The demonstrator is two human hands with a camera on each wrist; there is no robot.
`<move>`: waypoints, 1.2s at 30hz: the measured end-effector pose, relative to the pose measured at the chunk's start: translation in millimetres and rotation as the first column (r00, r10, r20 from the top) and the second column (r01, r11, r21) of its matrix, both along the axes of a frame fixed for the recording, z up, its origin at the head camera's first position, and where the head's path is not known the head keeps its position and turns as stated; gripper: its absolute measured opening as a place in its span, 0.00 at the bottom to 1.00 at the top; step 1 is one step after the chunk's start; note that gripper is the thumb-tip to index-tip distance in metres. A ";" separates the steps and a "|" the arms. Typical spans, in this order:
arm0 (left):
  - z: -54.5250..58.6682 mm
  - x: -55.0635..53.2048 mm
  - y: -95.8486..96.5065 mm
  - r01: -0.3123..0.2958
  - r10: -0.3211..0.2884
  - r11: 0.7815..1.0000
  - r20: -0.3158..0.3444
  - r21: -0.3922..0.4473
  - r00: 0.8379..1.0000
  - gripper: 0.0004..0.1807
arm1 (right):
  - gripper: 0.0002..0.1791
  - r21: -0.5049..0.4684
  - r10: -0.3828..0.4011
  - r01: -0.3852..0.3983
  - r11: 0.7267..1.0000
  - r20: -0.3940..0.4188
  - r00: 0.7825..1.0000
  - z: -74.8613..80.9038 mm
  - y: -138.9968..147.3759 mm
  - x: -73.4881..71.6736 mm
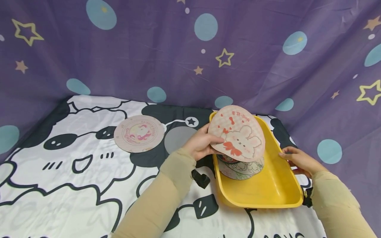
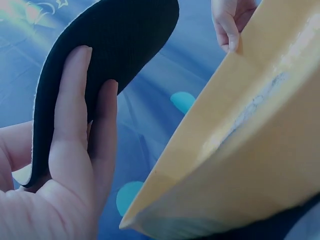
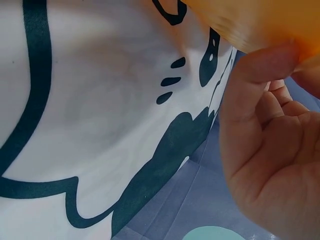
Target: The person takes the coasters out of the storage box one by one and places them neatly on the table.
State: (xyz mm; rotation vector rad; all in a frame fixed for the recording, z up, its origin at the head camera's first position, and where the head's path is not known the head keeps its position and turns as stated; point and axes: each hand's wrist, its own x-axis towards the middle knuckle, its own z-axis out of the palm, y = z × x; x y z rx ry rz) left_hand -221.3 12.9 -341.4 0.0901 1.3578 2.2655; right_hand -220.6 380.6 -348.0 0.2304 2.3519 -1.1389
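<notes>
My left hand (image 1: 201, 142) pinches a pink round mouse pad (image 1: 241, 132) with a bunny print, thumb on top and fingers spread against its black underside (image 2: 132, 42). The pad is tilted over the left part of a yellow plastic tray (image 1: 275, 175). Below it several more round printed pads (image 1: 248, 168) lie overlapping inside the tray, partly covered by the held one. At the tray's right side my right hand (image 1: 302, 162) grips the rim, with the thumb on the edge. In the right wrist view its fingers curl in under the tray wall (image 3: 240, 22).
Left of the tray a pink round pad (image 1: 139, 134) with a unicorn print lies on the cartoon-print tablecloth (image 1: 83, 205). Beside it is a plain grey round pad (image 1: 178, 138), partly behind my left hand. A purple curtain (image 1: 166, 49) hangs along the table's back edge.
</notes>
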 end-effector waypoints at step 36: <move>-5.3 8.2 -63.2 0.053 -0.056 0.990 0.016 0.130 0.998 0.32 | 0.21 0.034 0.011 -0.011 0.999 -0.014 1.000 0.5 0.1 2.2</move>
